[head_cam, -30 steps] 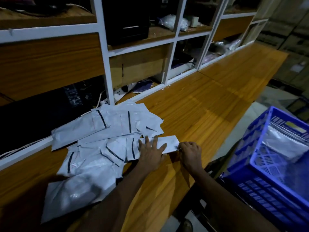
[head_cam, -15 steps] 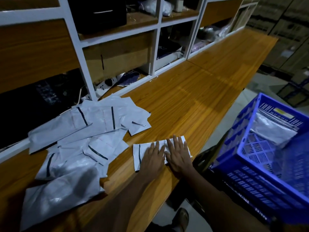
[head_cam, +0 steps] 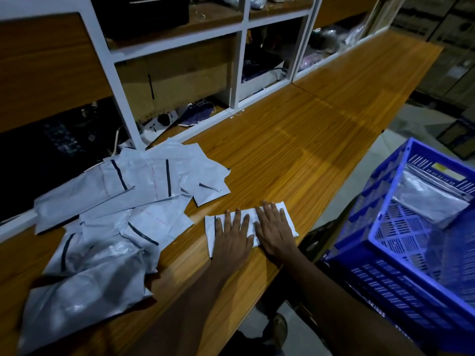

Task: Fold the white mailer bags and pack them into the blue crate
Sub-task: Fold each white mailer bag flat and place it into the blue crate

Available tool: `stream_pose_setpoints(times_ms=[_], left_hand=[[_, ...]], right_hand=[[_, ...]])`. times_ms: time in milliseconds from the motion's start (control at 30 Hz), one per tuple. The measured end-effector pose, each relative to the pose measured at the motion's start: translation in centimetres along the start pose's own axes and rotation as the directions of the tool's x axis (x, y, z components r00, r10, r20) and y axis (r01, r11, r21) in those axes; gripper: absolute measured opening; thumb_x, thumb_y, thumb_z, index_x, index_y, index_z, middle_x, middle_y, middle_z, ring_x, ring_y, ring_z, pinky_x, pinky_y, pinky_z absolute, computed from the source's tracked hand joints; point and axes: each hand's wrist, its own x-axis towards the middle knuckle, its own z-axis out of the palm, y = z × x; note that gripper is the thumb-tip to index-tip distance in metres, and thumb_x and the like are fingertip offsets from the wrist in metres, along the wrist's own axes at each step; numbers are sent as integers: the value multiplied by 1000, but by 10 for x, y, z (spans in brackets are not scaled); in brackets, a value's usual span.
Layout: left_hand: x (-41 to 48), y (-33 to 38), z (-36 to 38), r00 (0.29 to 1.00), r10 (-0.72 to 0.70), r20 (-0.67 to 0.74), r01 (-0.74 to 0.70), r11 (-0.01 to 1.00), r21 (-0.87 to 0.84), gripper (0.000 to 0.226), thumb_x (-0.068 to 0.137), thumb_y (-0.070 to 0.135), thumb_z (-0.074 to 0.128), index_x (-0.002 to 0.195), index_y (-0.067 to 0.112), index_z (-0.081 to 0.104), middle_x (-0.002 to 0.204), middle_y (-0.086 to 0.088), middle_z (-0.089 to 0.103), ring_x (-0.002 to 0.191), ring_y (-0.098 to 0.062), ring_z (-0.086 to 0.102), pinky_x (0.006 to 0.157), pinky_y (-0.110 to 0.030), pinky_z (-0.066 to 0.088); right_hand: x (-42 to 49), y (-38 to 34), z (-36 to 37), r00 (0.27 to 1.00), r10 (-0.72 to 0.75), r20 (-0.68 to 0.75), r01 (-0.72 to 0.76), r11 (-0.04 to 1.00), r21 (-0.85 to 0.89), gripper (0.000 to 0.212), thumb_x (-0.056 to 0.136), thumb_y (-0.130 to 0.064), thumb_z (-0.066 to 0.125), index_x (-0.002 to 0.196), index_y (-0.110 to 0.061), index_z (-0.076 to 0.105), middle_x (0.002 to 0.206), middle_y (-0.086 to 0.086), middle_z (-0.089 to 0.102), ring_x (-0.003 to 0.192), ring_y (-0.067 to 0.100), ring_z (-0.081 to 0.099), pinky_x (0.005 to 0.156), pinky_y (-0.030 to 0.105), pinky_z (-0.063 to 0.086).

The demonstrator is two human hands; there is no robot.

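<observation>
One white mailer bag (head_cam: 210, 228) lies flat on the wooden counter near its front edge. My left hand (head_cam: 232, 236) and my right hand (head_cam: 273, 231) press flat on it side by side, fingers spread and pointing away from me. A loose pile of white mailer bags (head_cam: 115, 201) with dark adhesive strips lies to the left. The blue crate (head_cam: 411, 253) stands off the counter at the right, with a folded bag (head_cam: 429, 196) inside it against the far wall.
The wooden counter (head_cam: 295, 150) runs away to the upper right. White-framed shelving (head_cam: 239, 65) with dark equipment, cables and a power strip (head_cam: 160, 122) lines its back edge. My foot (head_cam: 279, 327) and the floor show below the counter's edge.
One bag was pulled out of the pile toward the counter's front edge. My right hand moved from the bag's end onto its top, flat beside my left hand.
</observation>
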Motion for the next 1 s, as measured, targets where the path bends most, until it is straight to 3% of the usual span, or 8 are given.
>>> stream_pose_setpoints(times_ms=[200,267,333,433,533,667,833,1000], left_hand=[[20,15,-9,996,-17,-91,17,1000,5,56,95,40,41,140,11,55,147,-17,50,136,-40,46,108,-61,37],[29,22,-11,993,-8,-117,9,1000,13,52,95,37,49,139,10,56,146,-15,52,136,-37,47,108,-58,38],[37,28,-7,994,-17,-107,17,1000,0,52,92,34,65,138,11,57,145,-13,53,136,-36,47,108,-57,39],[41,32,3,998,-50,-46,49,999,-13,63,86,36,73,140,11,55,149,-13,49,141,-36,42,110,-57,36],[40,33,9,996,-78,-29,78,997,-13,69,92,43,63,149,10,43,157,-13,37,147,-36,30,115,-56,29],[41,32,9,998,-62,-28,63,998,12,68,102,45,38,158,11,20,166,-11,14,153,-35,7,121,-55,14],[40,33,4,994,-113,-9,113,994,7,67,98,47,20,156,14,32,164,-10,23,151,-35,18,114,-63,26],[38,33,6,992,-128,-5,128,992,8,69,98,50,15,155,16,33,163,-10,25,151,-35,17,113,-65,24]], right_hand=[[12,15,-8,1000,-15,21,13,997,70,67,104,-43,8,150,-4,38,157,23,31,147,43,23,117,64,18],[16,21,-11,998,-50,42,47,997,61,74,103,-49,-1,153,-6,33,161,20,25,150,40,15,119,61,15],[18,29,-7,995,-88,41,85,995,53,83,98,-55,-13,157,-10,23,165,15,14,153,34,5,121,56,10],[23,35,-5,993,-115,38,114,993,31,77,99,-53,-11,159,-15,17,166,11,7,153,31,-2,123,52,3],[27,38,-4,991,-129,37,129,992,3,63,104,-43,5,158,-14,19,166,12,10,153,32,0,123,51,1],[29,40,-3,991,-124,57,124,992,0,61,104,-41,9,158,-13,20,165,12,12,153,33,3,123,52,2],[29,40,-5,988,-123,92,123,992,9,61,104,-41,11,157,-12,19,165,12,12,153,33,3,122,57,9],[30,43,-2,990,-122,76,123,992,-5,66,103,-46,2,158,-14,18,165,9,9,153,31,1,122,56,9]])
